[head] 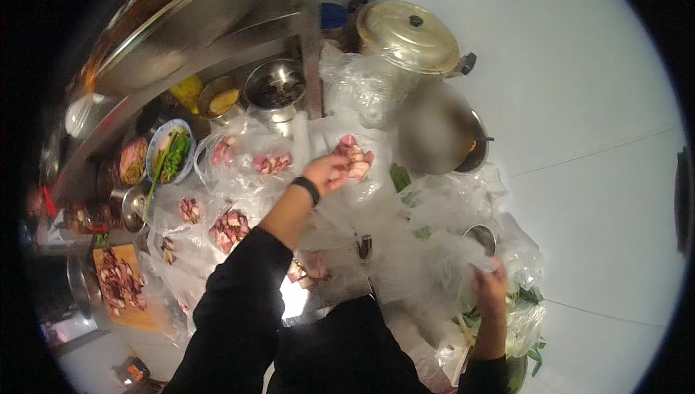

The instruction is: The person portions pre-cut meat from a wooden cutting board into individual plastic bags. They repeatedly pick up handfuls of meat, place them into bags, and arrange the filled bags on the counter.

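My left hand, with a dark band at the wrist, is at a small heap of chopped raw meat on white plastic; its fingertips touch the near edge of the heap, and whether they grip a piece is unclear. Off to the right, my right hand pinches a thin clear plastic bag, which is blurred and spreads towards the middle. More heaps of cut meat lie on clear plastic bags to the left of my left forearm.
A wooden board with chopped meat lies at the lower left. Behind stand a bowl of green vegetables, a steel pot and a lidded pot. A pan sits at the right, above leafy greens in plastic.
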A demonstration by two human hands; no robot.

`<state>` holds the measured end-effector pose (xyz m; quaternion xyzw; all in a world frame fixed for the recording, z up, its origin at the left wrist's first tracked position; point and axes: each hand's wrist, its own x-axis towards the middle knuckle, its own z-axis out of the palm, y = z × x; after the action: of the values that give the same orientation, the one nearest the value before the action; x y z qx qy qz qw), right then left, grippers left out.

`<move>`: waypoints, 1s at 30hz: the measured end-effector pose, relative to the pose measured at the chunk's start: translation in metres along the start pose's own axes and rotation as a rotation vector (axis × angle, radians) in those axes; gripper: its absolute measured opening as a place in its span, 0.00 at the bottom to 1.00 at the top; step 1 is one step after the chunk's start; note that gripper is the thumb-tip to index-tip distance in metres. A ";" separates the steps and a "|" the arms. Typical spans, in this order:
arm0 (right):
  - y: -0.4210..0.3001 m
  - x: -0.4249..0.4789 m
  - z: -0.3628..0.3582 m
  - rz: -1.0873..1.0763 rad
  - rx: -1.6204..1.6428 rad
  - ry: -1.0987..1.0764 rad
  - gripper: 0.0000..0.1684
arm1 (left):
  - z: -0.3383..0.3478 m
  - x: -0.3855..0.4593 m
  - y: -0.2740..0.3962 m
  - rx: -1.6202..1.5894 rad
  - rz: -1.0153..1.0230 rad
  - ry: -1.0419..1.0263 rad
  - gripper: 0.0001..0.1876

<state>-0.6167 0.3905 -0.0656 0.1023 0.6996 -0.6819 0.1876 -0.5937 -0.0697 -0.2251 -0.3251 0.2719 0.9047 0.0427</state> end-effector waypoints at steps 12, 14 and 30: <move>0.056 -0.050 0.007 0.105 -0.266 -0.049 0.13 | 0.084 0.054 -0.075 1.274 0.539 0.221 0.35; 0.061 -0.049 0.004 0.142 -0.252 -0.076 0.12 | 0.071 0.066 -0.052 1.022 0.291 0.050 0.32; 0.073 0.011 0.029 -0.030 -0.589 -0.215 0.13 | 0.032 0.061 0.038 1.724 0.622 -0.217 0.13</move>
<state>-0.5942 0.3645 -0.1371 -0.0395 0.8446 -0.4596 0.2717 -0.6697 -0.0916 -0.2242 -0.0067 0.9213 0.3856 0.0501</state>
